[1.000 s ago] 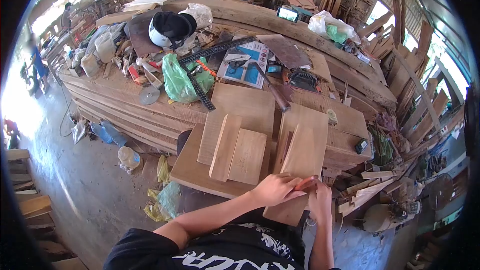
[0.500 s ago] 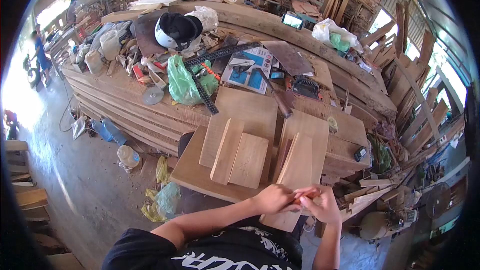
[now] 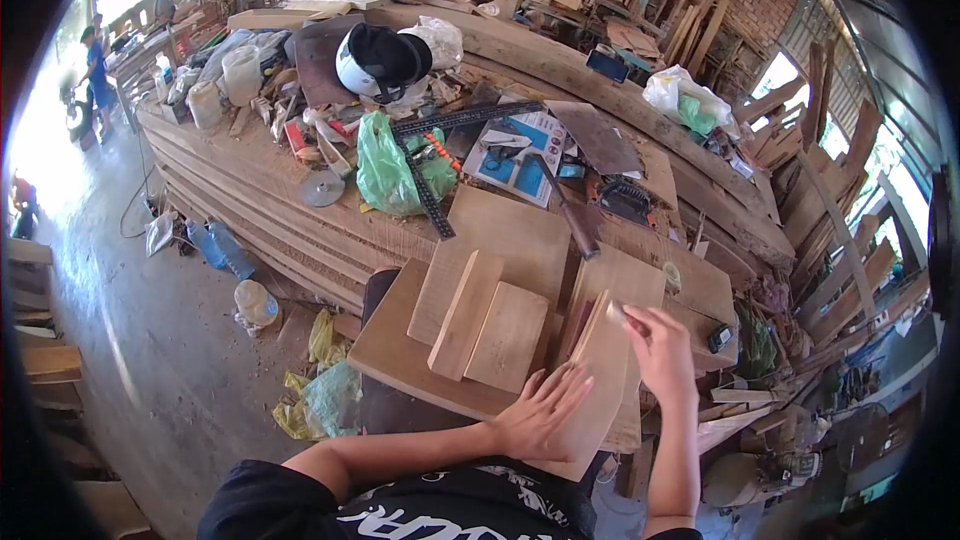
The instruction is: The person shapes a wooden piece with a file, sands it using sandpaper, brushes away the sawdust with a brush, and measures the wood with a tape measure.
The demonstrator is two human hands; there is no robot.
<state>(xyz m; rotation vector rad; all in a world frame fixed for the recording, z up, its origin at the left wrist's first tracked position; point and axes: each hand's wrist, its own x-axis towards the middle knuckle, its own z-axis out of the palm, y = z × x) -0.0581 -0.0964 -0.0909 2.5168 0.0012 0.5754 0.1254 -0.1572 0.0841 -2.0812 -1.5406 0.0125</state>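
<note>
My left hand (image 3: 545, 414) lies with fingers spread on a light wooden board (image 3: 590, 390) near my body. Between the thumb and fingers of my right hand (image 3: 655, 345) is a small pale piece (image 3: 615, 312), over the far end of that board. Left of the board, a narrow wood block (image 3: 467, 315) and a wider block (image 3: 507, 336) rest on larger flat boards (image 3: 510, 240). A hammer-like tool with a dark handle (image 3: 580, 230) lies beyond them.
Behind are a black framing square (image 3: 425, 190), a green bag (image 3: 385, 170), a helmet (image 3: 375, 62), a printed sheet (image 3: 517, 155) and a phone (image 3: 607, 65) on stacked planks (image 3: 260, 225). A person in blue (image 3: 97, 75) stands far left.
My hands have come apart. The left has opened flat on the board; the right has moved forward to the board's far end, now with a pale piece. The orange-red object they held no longer shows.
</note>
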